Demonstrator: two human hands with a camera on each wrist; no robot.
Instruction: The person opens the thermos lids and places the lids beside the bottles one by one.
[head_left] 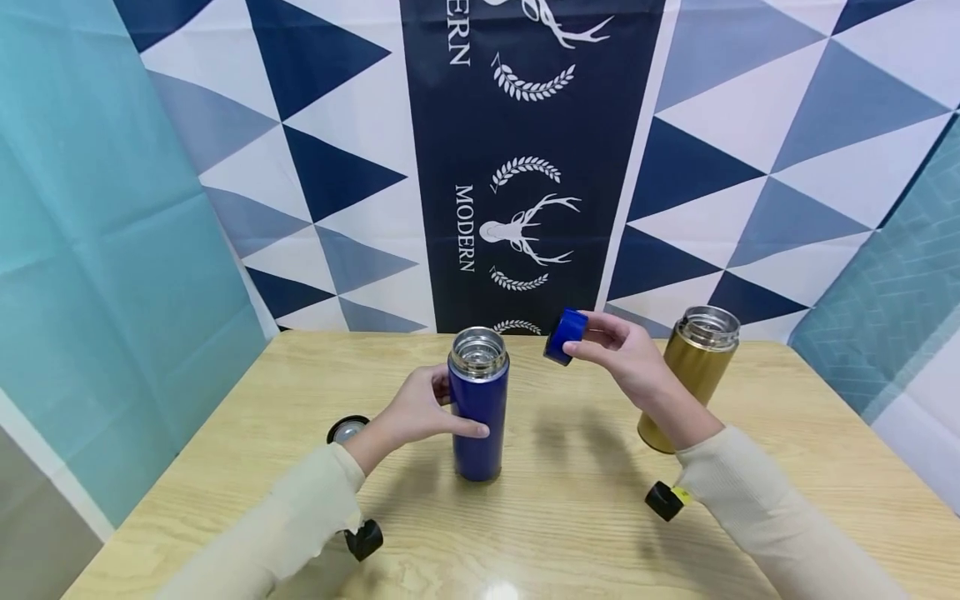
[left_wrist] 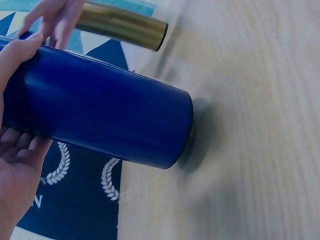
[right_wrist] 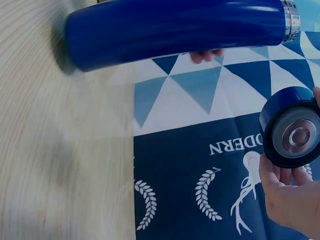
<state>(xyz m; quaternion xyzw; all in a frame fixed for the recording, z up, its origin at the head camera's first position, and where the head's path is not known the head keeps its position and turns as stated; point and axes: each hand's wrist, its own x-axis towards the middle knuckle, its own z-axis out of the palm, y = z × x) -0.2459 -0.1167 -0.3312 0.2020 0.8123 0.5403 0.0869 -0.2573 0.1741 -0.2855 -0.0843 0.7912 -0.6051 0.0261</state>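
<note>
My left hand (head_left: 420, 410) grips the upper body of a blue thermos bottle (head_left: 480, 425), thumb across its front. The bottle stands upright and uncapped, its steel mouth facing up; its base is at the tabletop. Up to the right, my right hand (head_left: 626, 357) pinches a blue thermos lid (head_left: 564, 337) in the air, apart from the bottle. In the right wrist view the underside of the lid (right_wrist: 296, 134) shows a pale ring and a metallic centre. Behind my right forearm stands a gold thermos bottle (head_left: 693, 367), also uncapped, partly hidden by that arm.
A round black-rimmed lid (head_left: 347, 429) lies on the wooden table (head_left: 555, 525), partly covered by my left wrist. Black wrist-worn devices (head_left: 364, 540) hang below both forearms. A patterned cloth (head_left: 517, 125) rises along the table's far edge.
</note>
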